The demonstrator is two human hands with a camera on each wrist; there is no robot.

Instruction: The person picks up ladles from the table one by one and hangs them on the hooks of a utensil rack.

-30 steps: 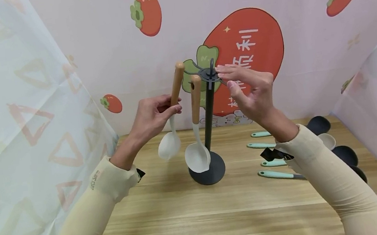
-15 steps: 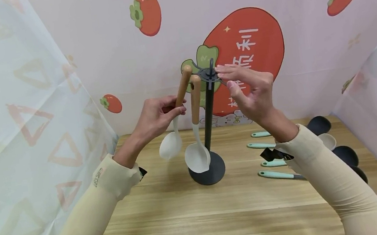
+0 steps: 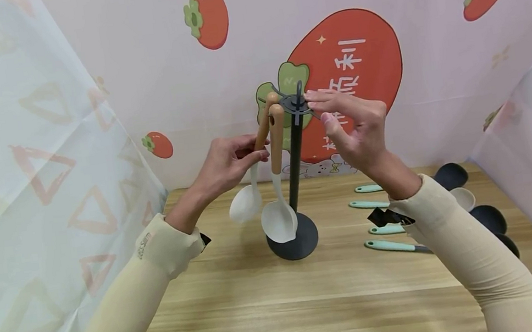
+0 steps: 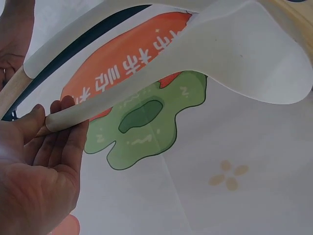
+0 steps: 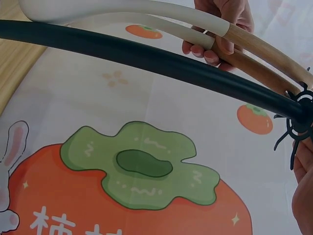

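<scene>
My left hand [image 3: 233, 162] pinches the wooden handle of a white spoon [image 3: 244, 203], just above where the white neck begins. It hangs head down, tilted, its handle top close to the black stand's hook ring [image 3: 294, 104]. In the left wrist view its broad white head [image 4: 259, 58] fills the upper right. A white ladle [image 3: 279, 222] with a wooden handle hangs from the stand [image 3: 297, 162], overlapping the spoon's handle in the head view. My right hand [image 3: 358, 124] has its fingers extended, fingertips at the hook ring's right side and thumb apart below.
Several utensils with mint-green handles [image 3: 389, 245] and dark or pale heads lie on the wooden table [image 3: 273, 309] at right, partly behind my right forearm. The stand's round black base [image 3: 305, 241] rests mid-table. A persimmon-print sheet [image 3: 175, 77] hangs behind.
My left hand has moved right with the spoon, bringing its handle top from well left of the hook ring to right beside it. The right hand stays at the ring.
</scene>
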